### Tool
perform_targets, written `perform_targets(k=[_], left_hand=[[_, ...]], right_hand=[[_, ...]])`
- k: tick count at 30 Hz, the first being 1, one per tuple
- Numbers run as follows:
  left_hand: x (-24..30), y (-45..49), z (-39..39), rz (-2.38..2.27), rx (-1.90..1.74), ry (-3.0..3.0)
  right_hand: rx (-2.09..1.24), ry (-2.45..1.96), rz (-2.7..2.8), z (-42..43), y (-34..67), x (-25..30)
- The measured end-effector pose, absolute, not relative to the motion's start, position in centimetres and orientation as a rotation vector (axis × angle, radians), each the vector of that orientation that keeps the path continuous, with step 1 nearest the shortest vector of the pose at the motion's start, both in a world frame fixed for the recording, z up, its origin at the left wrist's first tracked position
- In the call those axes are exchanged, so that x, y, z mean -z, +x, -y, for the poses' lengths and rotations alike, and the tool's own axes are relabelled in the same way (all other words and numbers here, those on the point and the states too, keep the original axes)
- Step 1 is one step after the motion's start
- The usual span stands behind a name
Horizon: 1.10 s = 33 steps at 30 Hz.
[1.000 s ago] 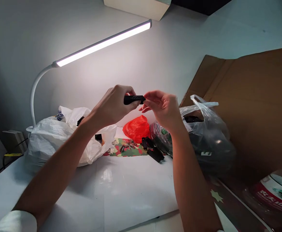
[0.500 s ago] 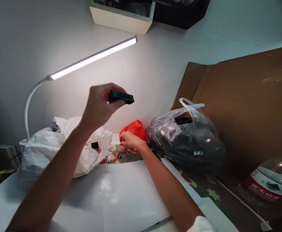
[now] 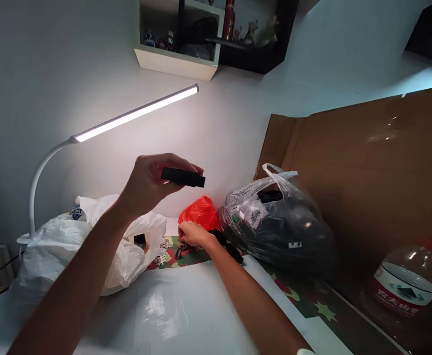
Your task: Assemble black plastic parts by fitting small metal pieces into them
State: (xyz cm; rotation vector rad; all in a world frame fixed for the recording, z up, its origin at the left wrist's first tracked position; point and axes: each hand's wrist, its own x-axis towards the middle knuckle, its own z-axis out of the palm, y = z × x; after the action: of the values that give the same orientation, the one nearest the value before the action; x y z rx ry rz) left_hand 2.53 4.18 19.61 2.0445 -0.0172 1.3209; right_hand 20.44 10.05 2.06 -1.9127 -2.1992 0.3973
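Note:
My left hand [image 3: 151, 180] is raised in front of the wall, its thumb and fingers closed round a small black rectangular plastic piece [image 3: 182, 177]. The piece is held nearly level, one narrow side towards me. My right hand [image 3: 194, 233] reaches to the back of the table, over a pile of small dark and metallic parts [image 3: 190, 248] and in front of a red plastic bag [image 3: 200, 212]. Its fingers are curled together; what they hold, if anything, is hidden. Black objects [image 3: 234, 252] lie just beyond my right forearm.
A white plastic bag [image 3: 58, 246] stands at the left under a lit lamp [image 3: 138, 113]. On the right are a full clear bag [image 3: 278, 227], a cardboard sheet [image 3: 367, 148] and a large bottle [image 3: 404, 291]. White sheets [image 3: 171, 305] cover the front of the table.
The view has tilted up, so everything sits lower. In my left hand the black piece has turned, its ridged face no longer showing. Black objects now show beside my right forearm.

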Motion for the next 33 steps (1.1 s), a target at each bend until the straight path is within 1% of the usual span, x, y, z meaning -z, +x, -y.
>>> perform_targets(k=[4,11,13,14,17,20,25,33], left_hand=[[-19.6,2.4,-4.4,0.013,-1.332,1.99],[-19.6,2.6,-4.9,0.011,-1.188,1.912],[-19.4,2.7,-5.0,-0.068,-1.175,1.948],[-19.3,2.7,-4.9,-0.132,-1.185,1.986],[-18.9,2.8,-4.7,-0.376,-1.252,2.165],[-18.7,2.8,-4.2,-0.515,-1.341,2.297],[-18.8,2.4,-3.8,-0.591,-1.448,2.293],[-18.4,2.7,-3.6,-0.575,-1.407,2.313]], right_hand=[[-0.393,-1.771,2.125,-9.6,20.5,-4.1],[-0.275,-1.34,1.865,-5.8,21.8,-10.9],[-0.242,-1.194,1.788,-4.2,22.2,-12.6],[-0.225,-1.054,1.71,-3.4,22.4,-13.2],[-0.121,-0.776,1.474,-1.3,22.2,-14.6],[0.079,-0.715,1.342,0.1,21.5,-15.1],[0.379,-0.69,1.3,1.0,20.3,-15.1],[0.511,-0.727,1.308,1.0,19.7,-15.1]])
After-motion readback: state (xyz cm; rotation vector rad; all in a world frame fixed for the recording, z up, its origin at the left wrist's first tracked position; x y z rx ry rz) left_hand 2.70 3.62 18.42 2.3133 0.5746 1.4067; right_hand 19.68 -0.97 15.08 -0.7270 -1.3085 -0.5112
